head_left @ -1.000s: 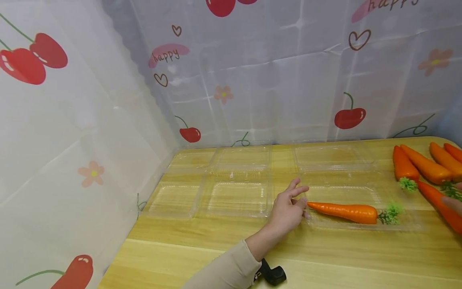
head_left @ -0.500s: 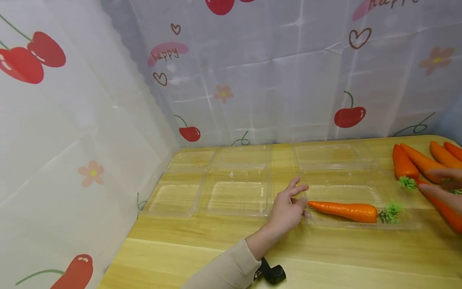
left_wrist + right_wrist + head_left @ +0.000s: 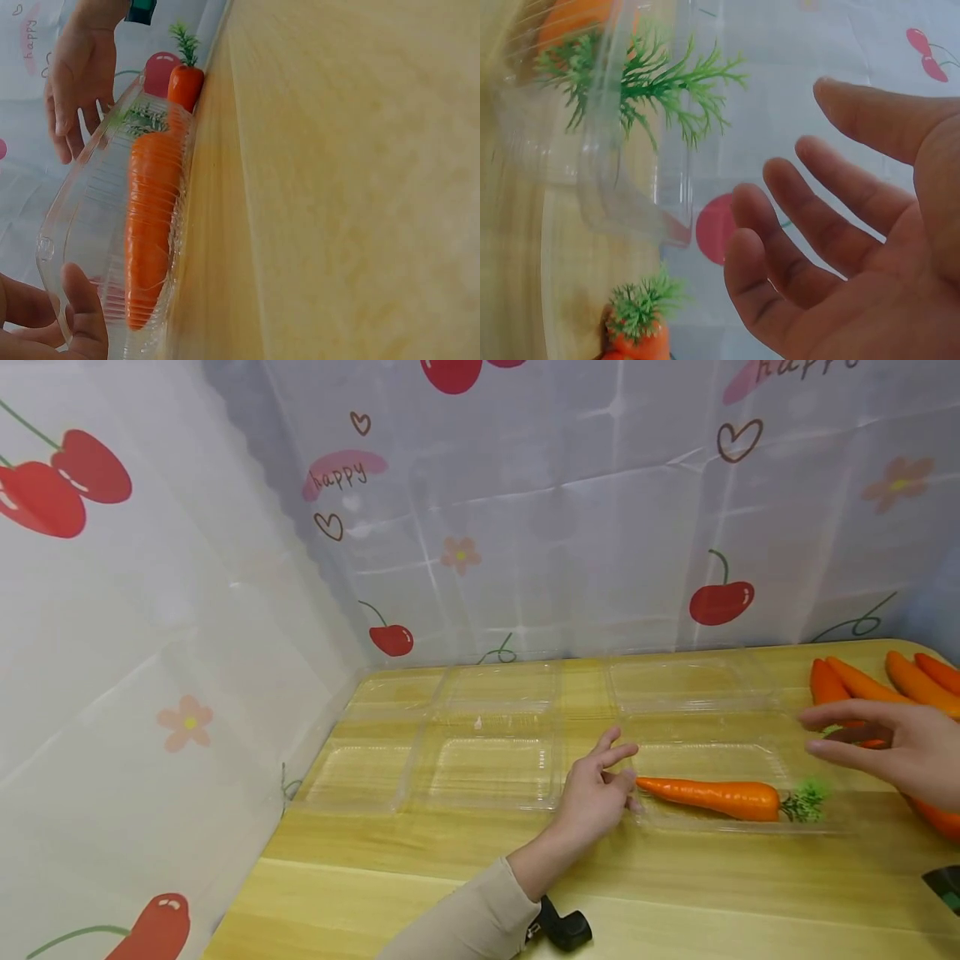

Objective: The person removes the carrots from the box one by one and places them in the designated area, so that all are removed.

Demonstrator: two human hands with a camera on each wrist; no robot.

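Note:
An orange carrot with a green leafy top lies along the front of a clear plastic container, its tip pointing left. My left hand pinches the container's left edge between thumb and fingers, as the left wrist view of the hand also shows. Over the container's right end, my right hand hovers with fingers spread apart and nothing held. The leafy top stands close to that hand in the right wrist view. The container's hinged lid lies folded back behind it.
Two more clear containers, one in the middle and one farther left, sit with lids back. Several carrots are piled at the table's right end, partly behind my right hand. A black device is near my left sleeve. A cherry-print curtain borders the table.
My right hand has moved left from the pile of carrots to above the container's right end. My left hand keeps its place at the container's left edge, and the carrot inside has not moved.

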